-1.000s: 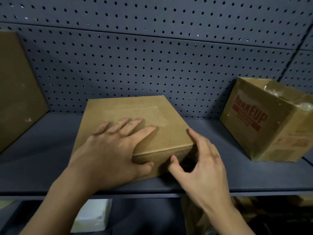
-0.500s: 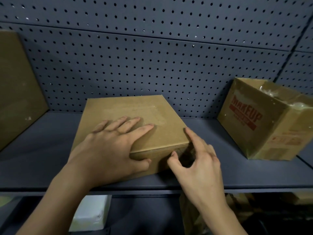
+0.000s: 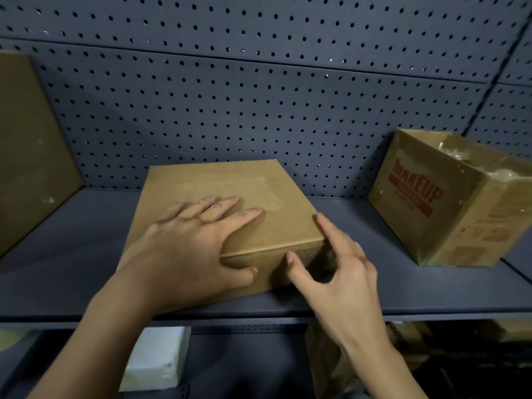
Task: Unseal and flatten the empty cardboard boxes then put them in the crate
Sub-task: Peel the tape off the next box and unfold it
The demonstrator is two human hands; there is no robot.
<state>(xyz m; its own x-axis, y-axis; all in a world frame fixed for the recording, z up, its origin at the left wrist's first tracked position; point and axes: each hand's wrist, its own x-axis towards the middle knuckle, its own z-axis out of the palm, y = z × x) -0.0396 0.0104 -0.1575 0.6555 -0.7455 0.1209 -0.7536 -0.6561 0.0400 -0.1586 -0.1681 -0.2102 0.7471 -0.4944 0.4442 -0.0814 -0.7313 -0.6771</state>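
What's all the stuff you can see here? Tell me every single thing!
flat box: 1, brown, middle of the shelf, closed
MAKEUP box: 1, brown with red print, right end of the shelf, tilted
big cardboard piece: 1, brown, far left, cut off by the picture's edge
shelf: 1, dark grey, under the boxes
pegboard wall: 1, dark grey with holes, behind the shelf
white block: 1, white, below the shelf, left
crumpled cardboard: 1, brown, below the shelf, right
left hand: 1, bare, flat on top of the flat box, thumb on its front
right hand: 1, bare, thumb and forefinger at the flat box's near right corner
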